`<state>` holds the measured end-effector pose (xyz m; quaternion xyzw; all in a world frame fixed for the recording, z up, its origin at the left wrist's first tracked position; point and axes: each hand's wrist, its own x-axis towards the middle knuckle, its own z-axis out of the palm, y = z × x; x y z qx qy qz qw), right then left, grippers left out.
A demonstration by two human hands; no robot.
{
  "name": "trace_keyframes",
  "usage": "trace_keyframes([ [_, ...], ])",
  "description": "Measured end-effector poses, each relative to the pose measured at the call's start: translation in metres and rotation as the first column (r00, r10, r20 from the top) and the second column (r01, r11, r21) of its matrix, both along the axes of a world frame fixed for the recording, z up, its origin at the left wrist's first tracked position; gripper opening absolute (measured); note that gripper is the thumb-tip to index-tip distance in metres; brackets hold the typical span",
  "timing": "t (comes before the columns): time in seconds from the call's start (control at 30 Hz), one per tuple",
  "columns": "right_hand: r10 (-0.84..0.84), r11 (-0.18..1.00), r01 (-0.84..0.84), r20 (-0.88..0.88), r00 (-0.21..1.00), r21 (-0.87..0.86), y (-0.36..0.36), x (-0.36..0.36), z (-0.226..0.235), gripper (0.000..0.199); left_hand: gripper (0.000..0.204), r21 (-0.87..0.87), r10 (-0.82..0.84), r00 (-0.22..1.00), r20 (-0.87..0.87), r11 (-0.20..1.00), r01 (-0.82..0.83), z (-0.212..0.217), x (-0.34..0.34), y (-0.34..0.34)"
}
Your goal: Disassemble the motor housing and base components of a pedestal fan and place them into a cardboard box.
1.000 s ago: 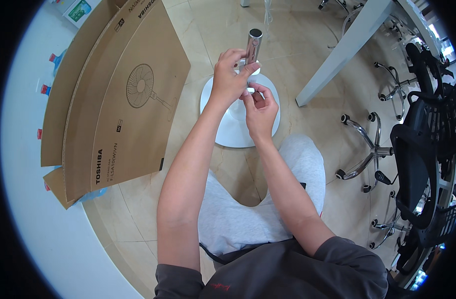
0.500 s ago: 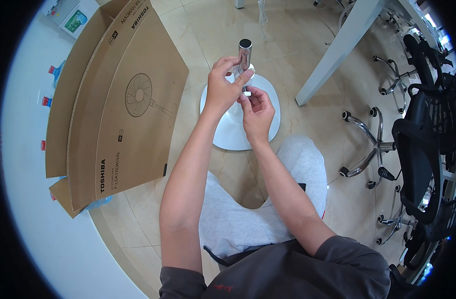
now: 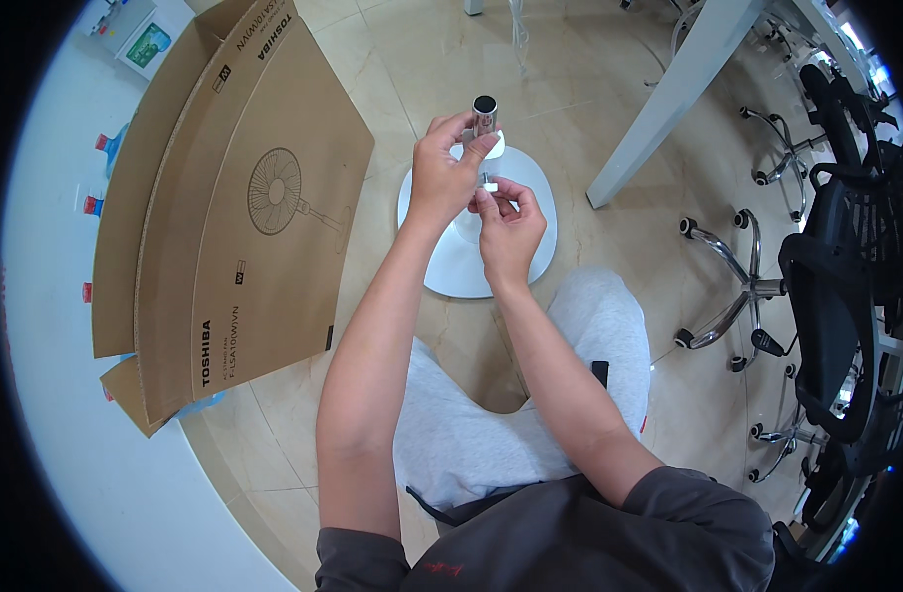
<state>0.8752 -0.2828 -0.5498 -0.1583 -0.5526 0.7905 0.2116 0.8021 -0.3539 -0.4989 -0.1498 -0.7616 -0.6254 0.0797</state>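
Note:
A white fan base [image 3: 518, 237] with rounded corners rests on the floor in front of me, a short pole rising from it. My left hand [image 3: 447, 168] is closed around the pole's upper part, thumb across the front. Above the thumb shows a chrome tube [image 3: 485, 116] with a black top, and a white collar [image 3: 497, 144] beside it. Just below, my right hand [image 3: 511, 225] pinches a small white knob [image 3: 489, 187] between thumb and fingertips. A short metal stem on the knob points up at the pole; whether it touches cannot be made out.
A large open cardboard box [image 3: 264, 217] with a fan drawing stands at the left, beside a white surface [image 3: 165, 493]. A white table leg [image 3: 658, 109] slants at the upper right. Black office chairs [image 3: 831, 286] on chrome wheeled bases [image 3: 732, 291] line the right side.
The chrome tube has gone lower in my left hand, so less of it stands above the thumb. The knob's metal stem shows more clearly. Both hands have barely moved.

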Motion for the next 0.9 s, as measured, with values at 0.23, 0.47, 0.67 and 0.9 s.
trace_keyframes([
  [0.23, -0.028, 0.999, 0.029, 0.020, 0.999, -0.025, -0.002, 0.000, 0.006, 0.012, 0.028, -0.013, 0.036, 0.996, -0.081, 0.999, -0.037, -0.006, -0.002, 0.003],
  [0.47, 0.004, 0.992, 0.002, 0.044, 0.999, -0.125, -0.003, -0.001, 0.007, 0.012, 0.030, 0.041, 0.087, 0.992, -0.090, 0.996, -0.084, 0.014, -0.006, 0.008],
  [0.67, 0.050, 0.911, -0.023, 0.056, 0.997, -0.412, -0.003, 0.000, 0.013, 0.015, 0.028, 0.002, 0.059, 0.979, -0.195, 0.998, -0.059, 0.051, -0.011, 0.008],
  [0.9, 0.188, 0.384, -0.056, 0.018, 0.982, -0.921, 0.009, -0.004, 0.015, 0.018, 0.036, 0.143, 0.030, 0.986, -0.163, 0.990, -0.007, 0.091, -0.012, 0.011],
])
